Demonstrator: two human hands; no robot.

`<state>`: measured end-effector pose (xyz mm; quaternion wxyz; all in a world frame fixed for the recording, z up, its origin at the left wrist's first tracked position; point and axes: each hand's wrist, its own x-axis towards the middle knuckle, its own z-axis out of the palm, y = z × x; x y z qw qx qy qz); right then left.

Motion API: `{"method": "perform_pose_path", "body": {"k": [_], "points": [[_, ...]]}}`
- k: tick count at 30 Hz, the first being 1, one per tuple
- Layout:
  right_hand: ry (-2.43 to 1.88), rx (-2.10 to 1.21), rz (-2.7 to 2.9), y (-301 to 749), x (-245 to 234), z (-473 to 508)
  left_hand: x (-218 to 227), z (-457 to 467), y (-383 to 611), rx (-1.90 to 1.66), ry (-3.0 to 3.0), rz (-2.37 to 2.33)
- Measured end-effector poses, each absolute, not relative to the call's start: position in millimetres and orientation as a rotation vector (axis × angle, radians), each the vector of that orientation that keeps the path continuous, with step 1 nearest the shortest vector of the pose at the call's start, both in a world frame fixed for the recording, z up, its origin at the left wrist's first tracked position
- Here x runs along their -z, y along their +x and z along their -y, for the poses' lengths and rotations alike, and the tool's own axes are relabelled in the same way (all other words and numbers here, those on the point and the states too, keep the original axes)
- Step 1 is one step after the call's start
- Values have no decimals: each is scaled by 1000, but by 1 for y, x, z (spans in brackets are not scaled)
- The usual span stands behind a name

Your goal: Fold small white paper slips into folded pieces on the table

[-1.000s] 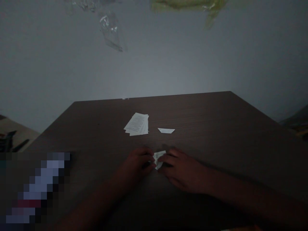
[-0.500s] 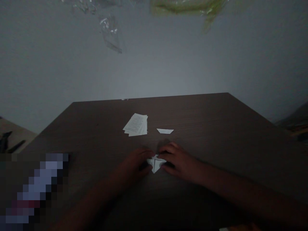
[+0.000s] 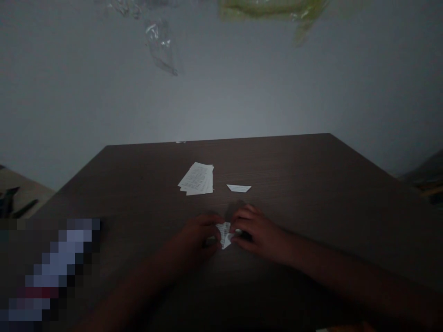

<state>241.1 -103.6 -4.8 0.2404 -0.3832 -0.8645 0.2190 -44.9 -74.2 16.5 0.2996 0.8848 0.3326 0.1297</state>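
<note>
Between my two hands is a small folded piece of printed paper (image 3: 224, 235), narrowing to a point towards me. My left hand (image 3: 206, 233) grips its left side, the fingertips at the upper edge and the thumb lower down. On the other side my right hand (image 3: 249, 228) pinches the paper with bent fingers and thumb. Parts of the paper's sides are hidden behind the fingers. Just beyond the hands lies a folded paper strip (image 3: 238, 188), wider at its far edge. Left of it is a fanned stack of printed paper sheets (image 3: 196, 179).
The dark wooden table (image 3: 284, 166) ends at a grey wall (image 3: 242, 92). A blurred-out, pixelated object (image 3: 62, 258) lies at the left. Clear plastic (image 3: 161, 46) and yellow plastic (image 3: 273, 9) hang on the wall.
The folded paper's flaps have shifted: more printed lines show on its left half, and its visible outline is narrower. Both hands stay in nearly the same place.
</note>
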Motion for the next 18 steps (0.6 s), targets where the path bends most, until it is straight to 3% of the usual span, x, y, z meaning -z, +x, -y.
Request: {"method": "perform_pose_path", "body": {"k": [18], "points": [[-1214, -498, 2323, 229, 15, 102, 9, 75, -44, -469, 2367, -945]]}}
